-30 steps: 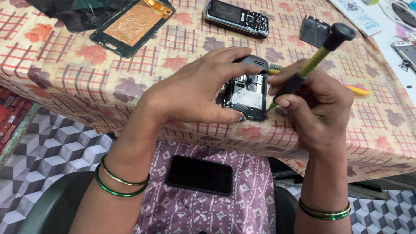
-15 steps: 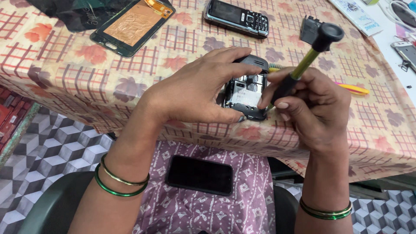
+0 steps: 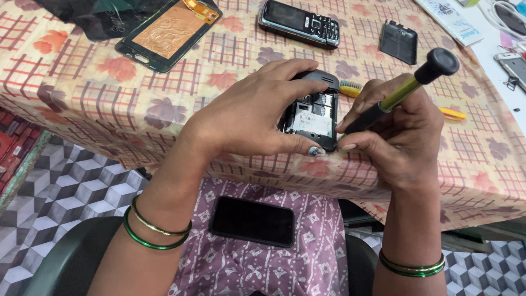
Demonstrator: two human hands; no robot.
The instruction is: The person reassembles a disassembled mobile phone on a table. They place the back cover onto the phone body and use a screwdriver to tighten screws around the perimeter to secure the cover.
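The left hand [image 3: 257, 118] clamps an opened small phone [image 3: 311, 112] at the near edge of the table [image 3: 109, 104]; the right hand [image 3: 400, 129] grips a screwdriver [image 3: 402, 93], tip at the phone's right edge. Judging by this, a screw is being worked; steady downward pressure seems needed.

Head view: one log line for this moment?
left hand: grips opened phone | right hand: holds screwdriver, tip at phone | table
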